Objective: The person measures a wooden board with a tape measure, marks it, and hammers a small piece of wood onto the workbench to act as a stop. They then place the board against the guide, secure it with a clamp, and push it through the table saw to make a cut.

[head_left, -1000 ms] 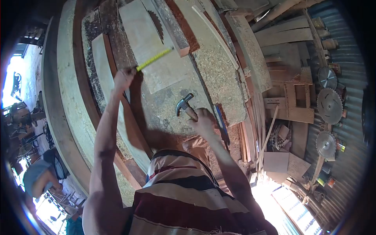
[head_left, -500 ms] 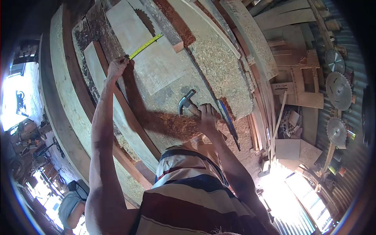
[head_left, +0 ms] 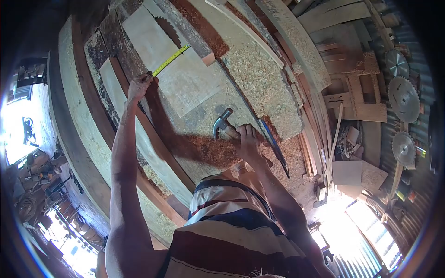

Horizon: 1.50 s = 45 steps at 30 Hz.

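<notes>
My left hand (head_left: 139, 87) is closed at the near end of a yellow tape measure (head_left: 170, 61). The tape's blade stretches over a pale flat panel (head_left: 185, 88) toward a wooden bar (head_left: 197, 44); the tape's case is hidden in my fingers. My right hand (head_left: 248, 141) is wrapped around the wooden handle of a claw hammer (head_left: 222, 121), close to my body. The hammer's metal head points away from me, above the sawdust-covered surface. A dark toothed circular saw blade (head_left: 168, 30) shows beside the bar.
Long planks (head_left: 88, 102) lie to the left, one board (head_left: 139, 123) just under my left forearm. A dark narrow strip (head_left: 276, 148) runs beside my right hand. Wood shavings (head_left: 264, 78) cover the right side. Round saw blades (head_left: 403, 99) hang on the corrugated wall.
The view has shifted slightly. Both hands keep their grips, and the tape still lies across the panel. A person at lower left has mostly left the view.
</notes>
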Motion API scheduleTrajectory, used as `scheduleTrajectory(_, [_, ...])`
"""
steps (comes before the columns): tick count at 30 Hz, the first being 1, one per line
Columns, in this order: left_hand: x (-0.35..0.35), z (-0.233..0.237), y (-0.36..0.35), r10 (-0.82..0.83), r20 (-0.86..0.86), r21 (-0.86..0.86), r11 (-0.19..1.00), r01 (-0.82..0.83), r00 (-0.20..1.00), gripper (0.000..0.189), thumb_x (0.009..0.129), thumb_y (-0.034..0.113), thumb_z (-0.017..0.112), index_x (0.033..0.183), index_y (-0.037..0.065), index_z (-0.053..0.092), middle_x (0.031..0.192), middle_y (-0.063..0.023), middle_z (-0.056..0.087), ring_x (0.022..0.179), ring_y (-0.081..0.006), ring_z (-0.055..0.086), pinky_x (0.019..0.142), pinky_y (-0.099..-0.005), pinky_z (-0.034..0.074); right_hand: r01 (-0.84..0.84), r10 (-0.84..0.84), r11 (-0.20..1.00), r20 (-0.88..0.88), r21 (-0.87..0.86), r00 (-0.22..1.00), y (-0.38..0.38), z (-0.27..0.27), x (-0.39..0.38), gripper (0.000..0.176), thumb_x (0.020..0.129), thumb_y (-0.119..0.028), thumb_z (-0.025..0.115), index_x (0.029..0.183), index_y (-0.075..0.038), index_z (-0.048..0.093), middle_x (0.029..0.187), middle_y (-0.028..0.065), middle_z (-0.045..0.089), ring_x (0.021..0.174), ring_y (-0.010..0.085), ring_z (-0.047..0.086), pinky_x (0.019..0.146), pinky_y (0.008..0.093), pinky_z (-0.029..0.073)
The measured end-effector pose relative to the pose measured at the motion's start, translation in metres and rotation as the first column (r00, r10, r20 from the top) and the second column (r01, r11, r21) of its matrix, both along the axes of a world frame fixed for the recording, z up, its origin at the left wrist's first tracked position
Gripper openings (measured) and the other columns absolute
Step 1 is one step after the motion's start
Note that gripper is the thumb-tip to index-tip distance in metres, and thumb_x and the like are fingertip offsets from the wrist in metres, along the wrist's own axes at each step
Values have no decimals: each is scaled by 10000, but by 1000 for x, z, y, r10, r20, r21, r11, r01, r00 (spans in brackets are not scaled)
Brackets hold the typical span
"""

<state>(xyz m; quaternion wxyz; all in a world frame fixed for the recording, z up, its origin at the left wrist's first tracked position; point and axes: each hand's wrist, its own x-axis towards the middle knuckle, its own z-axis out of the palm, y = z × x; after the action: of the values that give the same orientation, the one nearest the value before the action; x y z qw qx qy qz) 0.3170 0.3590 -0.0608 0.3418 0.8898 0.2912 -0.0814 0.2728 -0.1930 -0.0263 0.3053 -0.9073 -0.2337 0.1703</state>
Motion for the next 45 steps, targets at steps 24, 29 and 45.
scheduleTrajectory(24, [1, 14, -12, -18, -42, 97, 995, 22, 999, 382, 1008, 490, 596, 1113, 184, 799, 852, -87, 766, 854, -289, 754, 795, -426, 553, -105, -10, 942, -341, -318, 940, -44, 37, -68, 353, 1058, -354, 634, 1141, -18, 566, 854, 233, 733, 809, 447, 745, 650, 518, 578])
scheduleTrajectory(29, [3, 5, -8, 24, -45, 61, 998, -21, 999, 374, 1000, 488, 614, 1112, 185, 802, 833, -62, 756, 811, -245, 742, 759, -402, 546, 74, -200, 933, -336, -353, 920, -128, 18, -76, 378, 1070, -373, 623, 1147, -3, 605, 883, 249, 744, 705, 414, 745, 569, 505, 560])
scheduleTrajectory(45, [3, 7, -5, -15, -26, 19, 1000, 15, 1000, 381, 993, 491, 648, 1080, 152, 800, 803, -30, 747, 768, -161, 715, 724, -347, 532, 182, -223, 956, -167, -230, 960, -103, 12, -89, 374, 985, -349, 767, 987, -19, 591, 743, 236, 700, 672, 421, 726, 553, 511, 527])
